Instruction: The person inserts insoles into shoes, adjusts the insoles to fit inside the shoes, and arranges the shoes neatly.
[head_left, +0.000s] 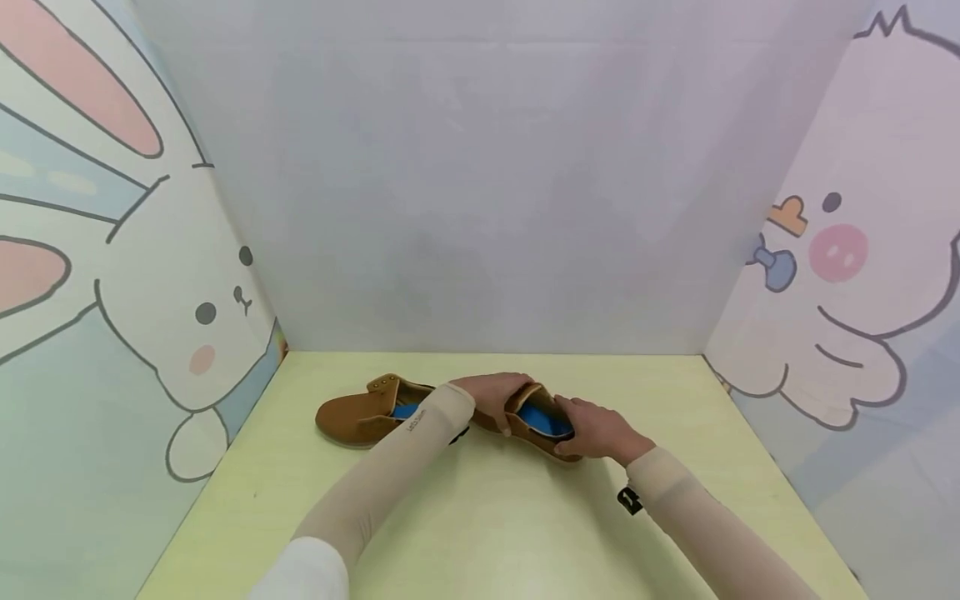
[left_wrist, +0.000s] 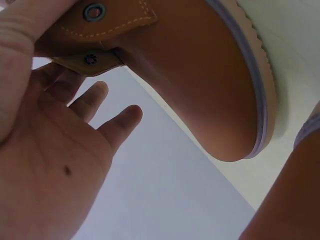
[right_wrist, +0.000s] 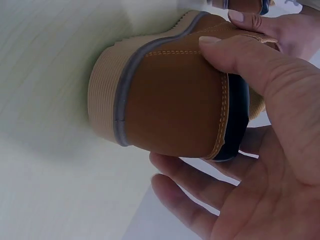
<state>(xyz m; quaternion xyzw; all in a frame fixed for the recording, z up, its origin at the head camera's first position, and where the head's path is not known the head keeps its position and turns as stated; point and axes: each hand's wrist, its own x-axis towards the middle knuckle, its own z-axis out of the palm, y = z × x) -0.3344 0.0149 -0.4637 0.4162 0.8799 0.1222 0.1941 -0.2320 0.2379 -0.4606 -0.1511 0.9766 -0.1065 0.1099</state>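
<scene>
Both hands hold a brown shoe (head_left: 534,442) with a blue insole, its toe pointing left and its heel right. My left hand (head_left: 495,394) straddles the lacing part, thumb on the near side and fingers on the far side. In the left wrist view the toe cap (left_wrist: 200,90) and eyelet flaps show beyond that hand. My right hand (head_left: 597,429) grips the heel (right_wrist: 172,102), thumb on one side and fingers on the other. A matching brown shoe (head_left: 348,419) lies to the left, toe outward, its heel hidden behind the left forearm.
The pale yellow tabletop (head_left: 480,533) meets a plain light back wall (head_left: 480,192). Side walls carry a cartoon rabbit (head_left: 187,333) on the left and a cartoon chick (head_left: 840,333) on the right. A black strap end (head_left: 630,501) hangs from the right wrist.
</scene>
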